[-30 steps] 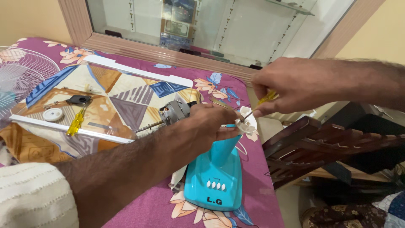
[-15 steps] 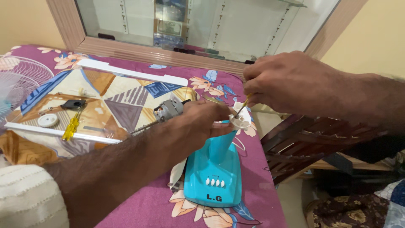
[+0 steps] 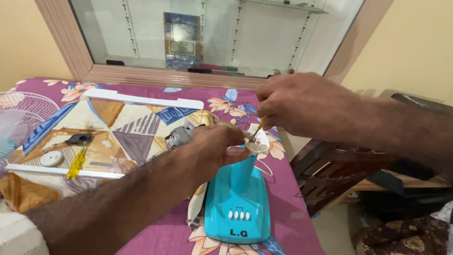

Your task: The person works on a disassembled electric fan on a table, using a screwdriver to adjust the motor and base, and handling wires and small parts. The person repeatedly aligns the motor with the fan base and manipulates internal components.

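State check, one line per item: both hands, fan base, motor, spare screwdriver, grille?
left hand: gripping top of the fan stand
right hand: holding a screwdriver, tip down
turquoise fan base: upright, motor off
motor: detached, lying on bed
yellow screwdriver: lying unused
fan grille: removed, lying flat

A bed covered by a purple floral sheet (image 3: pixel 141 94) carries the work. On it stands a turquoise fan base (image 3: pixel 238 203), with a grey motor (image 3: pixel 178 136) just beside it. Farther left lie a yellow-handled screwdriver (image 3: pixel 76 163), a white round cap (image 3: pixel 50 158), a small black part (image 3: pixel 79 138), two long white strips (image 3: pixel 144 99) and a wire fan guard (image 3: pixel 16 118).
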